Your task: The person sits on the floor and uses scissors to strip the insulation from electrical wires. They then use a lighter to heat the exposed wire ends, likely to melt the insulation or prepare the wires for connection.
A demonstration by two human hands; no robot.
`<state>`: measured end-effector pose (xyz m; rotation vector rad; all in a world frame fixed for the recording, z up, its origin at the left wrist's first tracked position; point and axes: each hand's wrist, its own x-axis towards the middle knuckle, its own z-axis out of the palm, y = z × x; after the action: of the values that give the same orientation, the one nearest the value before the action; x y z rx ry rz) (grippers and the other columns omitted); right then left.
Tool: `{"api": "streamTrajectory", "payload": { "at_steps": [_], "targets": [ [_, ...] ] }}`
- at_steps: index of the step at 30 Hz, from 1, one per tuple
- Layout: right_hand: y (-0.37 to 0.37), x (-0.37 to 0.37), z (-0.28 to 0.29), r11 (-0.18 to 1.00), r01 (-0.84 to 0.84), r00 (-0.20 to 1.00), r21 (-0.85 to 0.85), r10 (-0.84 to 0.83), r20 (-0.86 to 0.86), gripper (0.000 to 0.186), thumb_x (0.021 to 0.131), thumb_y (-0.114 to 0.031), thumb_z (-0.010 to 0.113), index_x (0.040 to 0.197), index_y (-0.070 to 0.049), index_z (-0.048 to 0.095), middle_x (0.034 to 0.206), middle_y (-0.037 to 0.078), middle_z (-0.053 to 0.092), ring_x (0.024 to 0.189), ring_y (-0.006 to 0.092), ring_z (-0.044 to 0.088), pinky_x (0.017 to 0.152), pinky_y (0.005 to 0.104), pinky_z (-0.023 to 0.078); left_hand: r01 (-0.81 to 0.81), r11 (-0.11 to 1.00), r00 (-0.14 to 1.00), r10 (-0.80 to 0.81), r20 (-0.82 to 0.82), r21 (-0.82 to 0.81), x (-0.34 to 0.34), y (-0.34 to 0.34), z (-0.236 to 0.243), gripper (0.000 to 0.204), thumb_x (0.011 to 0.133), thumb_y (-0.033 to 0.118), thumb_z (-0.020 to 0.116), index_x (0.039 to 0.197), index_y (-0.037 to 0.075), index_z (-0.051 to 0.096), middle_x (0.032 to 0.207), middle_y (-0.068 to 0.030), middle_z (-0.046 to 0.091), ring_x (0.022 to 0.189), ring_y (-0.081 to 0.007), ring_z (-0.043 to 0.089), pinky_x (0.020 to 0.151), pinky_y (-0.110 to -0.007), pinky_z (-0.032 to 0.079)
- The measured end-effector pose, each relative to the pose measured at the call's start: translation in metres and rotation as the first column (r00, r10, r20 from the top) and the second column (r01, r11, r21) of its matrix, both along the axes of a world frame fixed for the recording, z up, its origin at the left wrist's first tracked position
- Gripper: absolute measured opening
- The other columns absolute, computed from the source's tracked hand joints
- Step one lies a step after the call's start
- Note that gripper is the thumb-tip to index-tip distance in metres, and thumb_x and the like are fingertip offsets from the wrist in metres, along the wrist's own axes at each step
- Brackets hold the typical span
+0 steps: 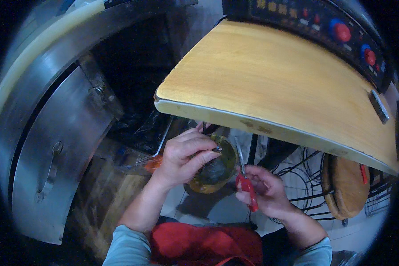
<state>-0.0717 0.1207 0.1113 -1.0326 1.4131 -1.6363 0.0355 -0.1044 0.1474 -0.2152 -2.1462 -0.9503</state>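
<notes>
My right hand point(267, 191) holds red-handled scissors point(247, 188), their metal blades pointing up and away from me, below the table's front edge. To their left, my left hand point(188, 155) is closed in a pinch, thumb against forefinger. A small dark bit shows at its fingertips, too small to name. Beneath and between the hands is a round yellowish bowl point(212, 182) with something wet and murky inside. My left hand hides part of the bowl's left side.
A wooden-topped table point(252, 75) juts over the far side, carrying a black control panel point(314, 26) with red knobs. Steel cabinet doors point(53, 146) stand at left, near a black bag point(141, 133). At right are a wire rack point(310, 195) and a brown round cushion-like thing point(348, 188).
</notes>
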Motion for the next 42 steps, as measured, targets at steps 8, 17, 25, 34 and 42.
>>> {"api": "streamTrajectory", "payload": {
  "at_steps": [8,17,25,34,42],
  "targets": [
    [-0.005,-0.007,-0.024,0.998,-0.051,0.995,-0.031,0.048,-0.091,0.056,0.083,-0.005,0.07,0.133,-0.003,0.044,0.103,0.008,0.063,0.094,0.0148,0.061,0.083,0.0297,0.05,-0.048,0.999,0.996,0.049,0.069,-0.012,-0.004,-0.007,-0.013,0.015,0.076,0.008,0.072,0.087,0.0,0.067,0.083,-0.0117,0.066,0.081,-0.0276,0.063,0.078,-0.037,0.048],
    [-0.008,-0.007,-0.028,0.997,-0.073,0.981,-0.014,0.069,-0.184,0.057,0.082,0.002,0.069,0.134,-0.003,0.046,0.101,0.009,0.063,0.095,0.015,0.061,0.084,0.0301,0.049,-0.073,0.996,0.997,0.073,0.006,-0.057,-0.002,-0.007,-0.018,0.015,0.076,0.007,0.072,0.089,0.0,0.068,0.085,-0.0138,0.068,0.079,-0.0278,0.065,0.068,-0.035,0.049],
    [-0.007,-0.003,-0.031,1.0,-0.017,0.994,0.017,0.019,-0.108,0.058,0.081,0.0,0.07,0.134,-0.004,0.046,0.098,0.008,0.064,0.092,0.0143,0.061,0.082,0.0295,0.05,-0.105,0.985,0.994,0.106,0.005,-0.138,0.001,-0.002,-0.007,0.012,0.078,0.008,0.072,0.087,0.001,0.07,0.079,-0.0144,0.069,0.072,-0.0261,0.069,0.062,-0.031,0.052],
    [-0.007,-0.002,-0.033,0.997,-0.073,0.99,-0.04,0.067,-0.125,0.058,0.082,0.001,0.069,0.135,-0.002,0.045,0.099,0.008,0.061,0.091,0.0141,0.059,0.08,0.029,0.05,-0.117,0.993,0.991,0.118,-0.062,0.019,-0.006,0.011,-0.012,0.011,0.077,0.01,0.074,0.086,0.004,0.071,0.078,-0.0117,0.07,0.072,-0.0229,0.069,0.063,-0.03,0.053],
    [0.0,-0.001,-0.028,0.998,-0.021,0.998,-0.066,0.017,-0.068,0.057,0.081,0.001,0.07,0.133,-0.002,0.047,0.096,0.009,0.063,0.088,0.015,0.061,0.079,0.0291,0.051,-0.139,0.987,0.989,0.143,0.048,-0.087,-0.003,0.009,-0.014,0.013,0.075,0.011,0.074,0.087,0.005,0.071,0.081,-0.0103,0.07,0.074,-0.0228,0.068,0.063,-0.032,0.051]
  ]
}}
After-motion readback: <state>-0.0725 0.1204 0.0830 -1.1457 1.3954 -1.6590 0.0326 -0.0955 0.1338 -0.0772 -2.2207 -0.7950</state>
